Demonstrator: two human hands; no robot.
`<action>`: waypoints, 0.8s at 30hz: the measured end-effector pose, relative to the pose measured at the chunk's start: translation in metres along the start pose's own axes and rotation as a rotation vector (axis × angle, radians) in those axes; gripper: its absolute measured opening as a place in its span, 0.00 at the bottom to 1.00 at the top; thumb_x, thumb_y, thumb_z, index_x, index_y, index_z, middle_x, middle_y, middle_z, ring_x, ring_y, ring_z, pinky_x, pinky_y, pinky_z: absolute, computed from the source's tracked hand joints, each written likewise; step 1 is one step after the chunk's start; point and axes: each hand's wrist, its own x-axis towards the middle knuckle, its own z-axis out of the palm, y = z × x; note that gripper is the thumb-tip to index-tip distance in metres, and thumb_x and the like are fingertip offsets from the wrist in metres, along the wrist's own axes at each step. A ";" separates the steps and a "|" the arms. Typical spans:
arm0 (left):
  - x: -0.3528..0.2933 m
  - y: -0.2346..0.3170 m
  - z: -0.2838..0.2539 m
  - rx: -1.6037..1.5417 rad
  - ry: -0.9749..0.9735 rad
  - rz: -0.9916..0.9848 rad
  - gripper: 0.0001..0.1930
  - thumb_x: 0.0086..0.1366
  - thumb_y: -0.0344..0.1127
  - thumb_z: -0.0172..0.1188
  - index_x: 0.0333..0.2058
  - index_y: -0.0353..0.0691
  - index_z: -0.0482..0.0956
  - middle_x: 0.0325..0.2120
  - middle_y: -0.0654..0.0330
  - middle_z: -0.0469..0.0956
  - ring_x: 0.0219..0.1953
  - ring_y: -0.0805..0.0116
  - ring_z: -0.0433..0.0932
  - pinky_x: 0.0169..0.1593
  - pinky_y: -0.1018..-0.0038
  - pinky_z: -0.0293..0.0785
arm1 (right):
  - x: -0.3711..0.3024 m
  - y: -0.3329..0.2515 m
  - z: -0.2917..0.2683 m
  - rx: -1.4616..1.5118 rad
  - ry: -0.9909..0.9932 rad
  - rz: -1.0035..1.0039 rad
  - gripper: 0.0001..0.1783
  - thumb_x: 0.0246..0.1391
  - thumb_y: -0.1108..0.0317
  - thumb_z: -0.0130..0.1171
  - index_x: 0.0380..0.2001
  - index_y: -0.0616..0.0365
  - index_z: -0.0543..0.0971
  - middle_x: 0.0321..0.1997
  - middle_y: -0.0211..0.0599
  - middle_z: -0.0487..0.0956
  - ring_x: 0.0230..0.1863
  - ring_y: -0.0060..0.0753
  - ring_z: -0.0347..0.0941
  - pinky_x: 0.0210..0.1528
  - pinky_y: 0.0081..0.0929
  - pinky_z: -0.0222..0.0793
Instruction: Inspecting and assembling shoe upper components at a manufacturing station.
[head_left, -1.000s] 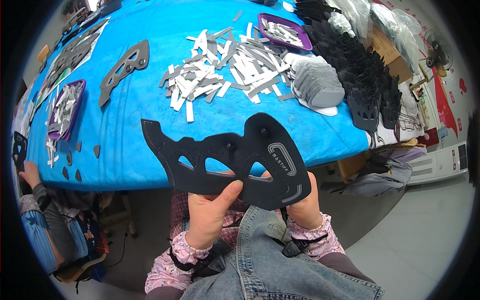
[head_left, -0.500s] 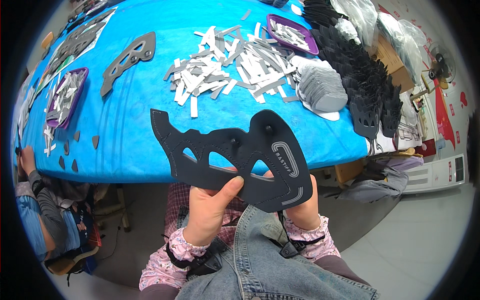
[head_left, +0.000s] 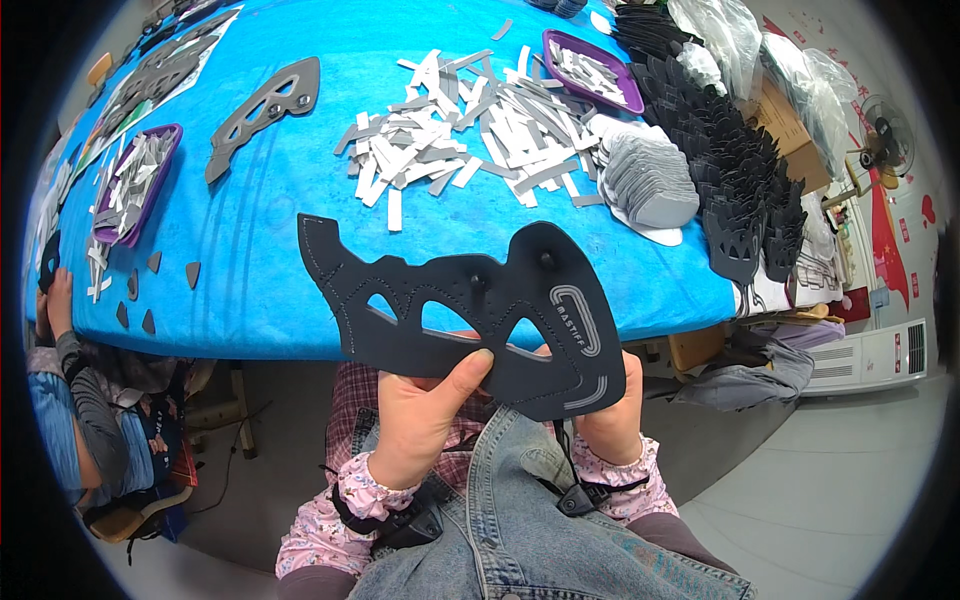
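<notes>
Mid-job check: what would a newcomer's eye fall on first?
Probably the black panel with three holes, mid-view, gripped by the left hand with the right hand partly behind it. Beyond it, a jumbled heap of white and gray strips stands out against the blue table cover. To its right, past a stack of gray pads, black pieces form a long pile.

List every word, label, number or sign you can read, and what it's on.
Black cut-out panel: one line of pale printed lettering, readable but not copied here.
White vented unit: red label, too small to read.
Small red wall sign: too small to read.
Nothing else is readable.
</notes>
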 end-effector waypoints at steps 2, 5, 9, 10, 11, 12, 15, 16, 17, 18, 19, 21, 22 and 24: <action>0.000 0.000 0.000 0.007 0.013 -0.005 0.11 0.56 0.25 0.59 0.39 0.31 0.73 0.33 0.56 0.77 0.34 0.73 0.77 0.39 0.78 0.74 | 0.000 0.001 -0.001 -0.021 -0.019 -0.040 0.14 0.48 0.74 0.58 0.39 0.68 0.75 0.40 0.39 0.77 0.39 0.23 0.72 0.41 0.19 0.68; 0.001 -0.001 -0.001 0.034 0.045 0.016 0.11 0.56 0.25 0.59 0.39 0.31 0.73 0.32 0.56 0.77 0.34 0.73 0.77 0.38 0.78 0.74 | -0.003 -0.002 -0.003 -0.052 -0.043 0.012 0.16 0.51 0.71 0.56 0.42 0.69 0.74 0.47 0.43 0.74 0.43 0.25 0.71 0.44 0.20 0.66; 0.002 -0.002 -0.005 0.048 0.080 0.048 0.11 0.55 0.24 0.59 0.39 0.30 0.73 0.32 0.56 0.77 0.33 0.72 0.77 0.38 0.78 0.74 | -0.003 -0.002 -0.004 0.038 -0.036 -0.033 0.19 0.54 0.67 0.51 0.46 0.69 0.71 0.52 0.45 0.70 0.47 0.28 0.69 0.48 0.23 0.64; 0.002 -0.002 -0.004 0.049 0.079 0.047 0.11 0.55 0.24 0.59 0.39 0.30 0.73 0.32 0.56 0.77 0.33 0.72 0.77 0.38 0.78 0.74 | 0.000 -0.005 -0.002 0.194 -0.022 -0.010 0.19 0.55 0.63 0.50 0.42 0.69 0.73 0.47 0.46 0.73 0.44 0.29 0.70 0.46 0.24 0.65; 0.002 -0.003 -0.004 0.045 0.086 0.060 0.11 0.55 0.24 0.60 0.39 0.31 0.73 0.32 0.56 0.77 0.33 0.73 0.77 0.38 0.79 0.74 | 0.001 -0.007 0.002 0.350 -0.007 0.014 0.20 0.55 0.60 0.49 0.39 0.69 0.74 0.42 0.47 0.76 0.41 0.31 0.72 0.45 0.26 0.66; 0.002 -0.003 -0.005 0.041 0.094 0.073 0.11 0.55 0.24 0.60 0.39 0.31 0.74 0.32 0.57 0.77 0.33 0.73 0.76 0.38 0.79 0.74 | 0.002 -0.013 0.008 0.370 0.004 0.071 0.18 0.54 0.61 0.52 0.39 0.69 0.74 0.42 0.44 0.76 0.42 0.28 0.71 0.44 0.25 0.65; 0.001 -0.005 -0.006 0.072 0.063 0.054 0.12 0.55 0.24 0.60 0.39 0.31 0.74 0.32 0.57 0.77 0.34 0.73 0.76 0.39 0.79 0.73 | 0.003 -0.009 0.009 -0.059 -0.032 0.013 0.15 0.52 0.71 0.56 0.42 0.67 0.74 0.44 0.38 0.75 0.43 0.21 0.69 0.44 0.17 0.64; 0.000 -0.005 -0.005 0.078 0.063 0.049 0.12 0.55 0.24 0.60 0.39 0.31 0.74 0.32 0.57 0.77 0.34 0.73 0.76 0.39 0.79 0.73 | 0.005 -0.008 0.009 -0.145 0.047 0.080 0.14 0.48 0.74 0.60 0.39 0.67 0.75 0.37 0.32 0.77 0.38 0.17 0.70 0.39 0.14 0.65; 0.000 -0.005 -0.004 0.071 0.060 0.044 0.11 0.55 0.24 0.60 0.38 0.32 0.74 0.32 0.57 0.77 0.35 0.74 0.76 0.40 0.79 0.72 | 0.007 -0.007 0.009 -0.140 0.055 0.081 0.14 0.48 0.74 0.60 0.39 0.67 0.75 0.37 0.32 0.77 0.38 0.17 0.70 0.39 0.14 0.65; -0.001 -0.005 -0.004 0.066 0.058 0.039 0.10 0.55 0.25 0.60 0.38 0.32 0.75 0.33 0.58 0.77 0.35 0.74 0.75 0.41 0.79 0.72 | 0.009 -0.007 0.010 -0.114 0.067 0.072 0.14 0.48 0.73 0.60 0.39 0.67 0.75 0.36 0.31 0.77 0.36 0.16 0.70 0.38 0.14 0.65; 0.000 -0.003 -0.005 0.073 0.056 0.032 0.10 0.55 0.25 0.60 0.38 0.32 0.75 0.33 0.58 0.77 0.35 0.74 0.75 0.41 0.79 0.72 | 0.011 -0.006 0.010 -0.088 0.080 0.063 0.14 0.48 0.73 0.60 0.38 0.67 0.74 0.34 0.30 0.77 0.34 0.15 0.69 0.36 0.14 0.65; 0.006 -0.002 -0.009 0.040 0.066 -0.003 0.08 0.56 0.26 0.59 0.36 0.34 0.76 0.33 0.59 0.77 0.36 0.75 0.75 0.43 0.78 0.70 | 0.014 -0.004 0.005 -0.088 0.110 0.068 0.13 0.49 0.72 0.60 0.37 0.67 0.75 0.33 0.29 0.76 0.34 0.14 0.69 0.35 0.14 0.65; 0.010 0.001 -0.010 0.025 0.072 -0.019 0.07 0.56 0.27 0.59 0.35 0.34 0.77 0.32 0.61 0.78 0.36 0.76 0.74 0.43 0.78 0.68 | 0.016 -0.003 0.001 -0.074 0.135 0.081 0.12 0.49 0.73 0.60 0.37 0.67 0.75 0.32 0.29 0.76 0.33 0.14 0.68 0.35 0.14 0.64; 0.013 0.001 -0.024 0.082 0.105 0.017 0.09 0.58 0.28 0.57 0.38 0.34 0.74 0.34 0.60 0.77 0.37 0.74 0.75 0.44 0.76 0.70 | 0.023 -0.003 -0.005 -0.063 0.151 0.087 0.13 0.49 0.72 0.60 0.37 0.67 0.74 0.31 0.27 0.76 0.32 0.13 0.68 0.34 0.14 0.65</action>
